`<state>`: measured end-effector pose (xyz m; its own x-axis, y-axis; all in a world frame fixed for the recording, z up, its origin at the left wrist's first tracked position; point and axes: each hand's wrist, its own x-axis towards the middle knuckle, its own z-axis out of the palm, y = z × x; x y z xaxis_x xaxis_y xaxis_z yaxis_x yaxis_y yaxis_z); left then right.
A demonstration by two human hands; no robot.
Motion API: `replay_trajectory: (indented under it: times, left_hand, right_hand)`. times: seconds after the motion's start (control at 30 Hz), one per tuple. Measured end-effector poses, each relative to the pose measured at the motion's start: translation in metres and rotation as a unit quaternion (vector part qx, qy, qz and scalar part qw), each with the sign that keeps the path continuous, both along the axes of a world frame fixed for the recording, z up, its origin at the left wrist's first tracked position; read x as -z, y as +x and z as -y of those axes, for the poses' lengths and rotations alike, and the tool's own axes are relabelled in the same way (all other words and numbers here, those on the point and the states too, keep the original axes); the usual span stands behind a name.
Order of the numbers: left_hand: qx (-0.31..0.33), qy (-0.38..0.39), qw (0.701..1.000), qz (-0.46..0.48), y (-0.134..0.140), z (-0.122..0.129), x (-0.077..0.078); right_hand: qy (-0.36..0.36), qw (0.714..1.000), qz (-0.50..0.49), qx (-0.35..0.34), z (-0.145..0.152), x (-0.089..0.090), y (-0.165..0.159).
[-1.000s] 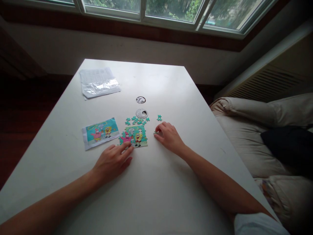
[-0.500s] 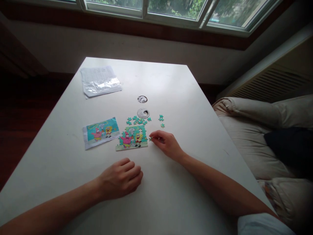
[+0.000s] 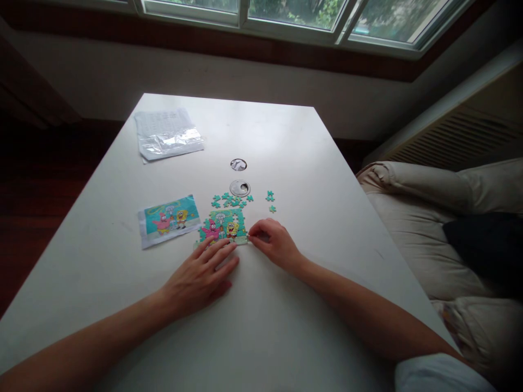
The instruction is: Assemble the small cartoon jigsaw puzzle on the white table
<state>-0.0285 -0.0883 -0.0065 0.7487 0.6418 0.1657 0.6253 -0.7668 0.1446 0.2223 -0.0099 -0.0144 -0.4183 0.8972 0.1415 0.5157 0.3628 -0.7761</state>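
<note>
A partly joined jigsaw puzzle (image 3: 221, 223) with cartoon figures lies flat on the white table (image 3: 310, 326). My left hand (image 3: 202, 269) is open, its fingers stretched out over the puzzle's near edge and hiding part of it. At the puzzle's right edge my right hand (image 3: 274, 242) pinches a small puzzle piece (image 3: 249, 236), mostly covered by the fingertips. Loose green puzzle pieces (image 3: 232, 201) lie just beyond the puzzle, and a few more (image 3: 270, 197) sit apart to the right. Left of the puzzle is a creased picture sheet (image 3: 169, 220) showing the same figures.
A clear plastic bag with paper (image 3: 167, 136) lies at the table's far left. Two round holes (image 3: 239, 188) are set in the tabletop behind the loose pieces. A beige sofa (image 3: 400, 218) stands along the right side, and a window (image 3: 294, 16) is beyond the table.
My left hand has moved forward from the bare table to the puzzle's near edge, its curled fingers now extended. My right hand has brought the piece slightly left, against the puzzle's right edge.
</note>
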Motion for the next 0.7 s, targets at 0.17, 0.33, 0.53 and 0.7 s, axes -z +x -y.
replay_trajectory:
  times: [0.17, 0.33, 0.53, 0.7]
  left_hand:
    - [-0.018, -0.011, 1.0, 0.0, -0.0005, -0.0008, 0.0014]
    - [-0.017, -0.016, 1.0, 0.009, -0.0008, -0.0006, 0.002]
    - [-0.017, -0.017, 1.0, 0.011, -0.002, -0.0012, 0.0036]
    - [-0.016, -0.015, 1.0, 0.002, -0.0024, -0.0014, 0.0029]
  right_hand:
    - [0.006, 1.0, 0.019, -0.002, -0.0002, -0.0016, 0.0]
    - [-0.007, 0.999, 0.03, -0.015, -0.0016, -0.0041, 0.0023]
    - [0.031, 0.997, 0.055, -0.042, -0.0018, -0.0028, 0.0007]
    - [0.059, 0.994, 0.084, -0.046, 0.0016, -0.0014, -0.0019]
